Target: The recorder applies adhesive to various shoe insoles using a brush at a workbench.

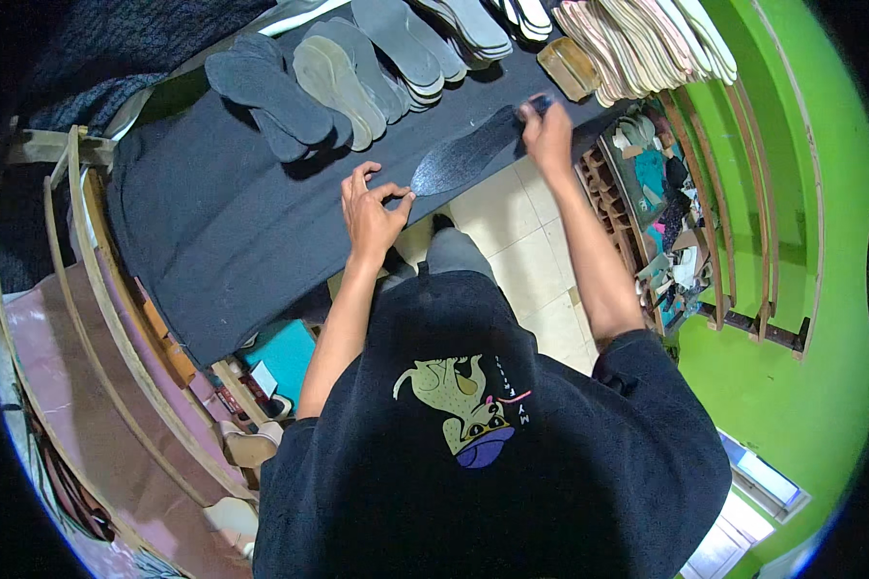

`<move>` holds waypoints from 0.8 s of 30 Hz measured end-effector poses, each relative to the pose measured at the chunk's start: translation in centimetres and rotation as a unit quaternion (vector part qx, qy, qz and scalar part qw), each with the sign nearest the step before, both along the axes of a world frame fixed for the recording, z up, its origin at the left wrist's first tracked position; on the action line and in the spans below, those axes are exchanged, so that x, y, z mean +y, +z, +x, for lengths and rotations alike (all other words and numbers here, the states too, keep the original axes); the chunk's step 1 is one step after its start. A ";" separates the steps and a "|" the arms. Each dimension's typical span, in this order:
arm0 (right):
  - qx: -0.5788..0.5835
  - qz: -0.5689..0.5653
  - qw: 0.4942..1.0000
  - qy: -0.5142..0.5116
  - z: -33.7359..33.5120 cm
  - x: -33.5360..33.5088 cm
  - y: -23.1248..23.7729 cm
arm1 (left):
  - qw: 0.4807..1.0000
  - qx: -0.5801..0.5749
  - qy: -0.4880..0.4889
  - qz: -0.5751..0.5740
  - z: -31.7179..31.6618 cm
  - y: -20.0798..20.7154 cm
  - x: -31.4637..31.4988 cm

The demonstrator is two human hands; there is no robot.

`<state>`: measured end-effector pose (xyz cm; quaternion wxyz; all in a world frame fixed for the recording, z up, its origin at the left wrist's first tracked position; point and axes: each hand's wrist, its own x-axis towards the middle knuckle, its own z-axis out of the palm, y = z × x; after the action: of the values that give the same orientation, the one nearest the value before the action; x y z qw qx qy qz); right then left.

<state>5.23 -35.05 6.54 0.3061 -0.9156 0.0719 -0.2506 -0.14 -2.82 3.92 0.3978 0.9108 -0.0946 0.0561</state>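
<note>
A dark, insole-shaped piece (459, 159) lies slantwise at the near edge of the black-covered table (212, 232), its broad end shiny. At that broad end, my left hand (372, 210) pinches the tip between thumb and forefinger, other fingers curled and raised. My right hand (548, 140) is closed around the narrower far end. Its fingers hide most of that end, and a dark bit shows above them. Beyond my left hand lie dark grey insoles (266, 92) in a loose pile, beside an olive-grey insole (333, 82).
Stacked grey insoles (396, 43) and pale layered insoles (637, 48) line the table's far side. Between them stands an amber-brown container (568, 69). To the right, a rack (608, 193) sits beside a heap of scraps (661, 183). Wooden rails (92, 241) border the left.
</note>
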 end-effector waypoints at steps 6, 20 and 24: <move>0.018 -0.067 0.965 0.252 -9.6 13.5 0.8 | 1.000 -0.011 0.001 -0.005 0.1 -0.4 0.0; -0.003 -0.086 0.978 0.191 -8.4 10.4 -0.3 | 1.000 -0.013 -0.007 0.002 0.0 -0.3 0.1; 0.010 0.012 0.983 0.181 -10.0 13.4 0.9 | 1.000 -0.013 -0.010 0.003 0.0 -0.7 0.3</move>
<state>-4.81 -21.68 7.46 0.3566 -0.9123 -0.0891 -0.1807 -0.15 -2.50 3.25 0.3946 0.9102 -0.1089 0.0633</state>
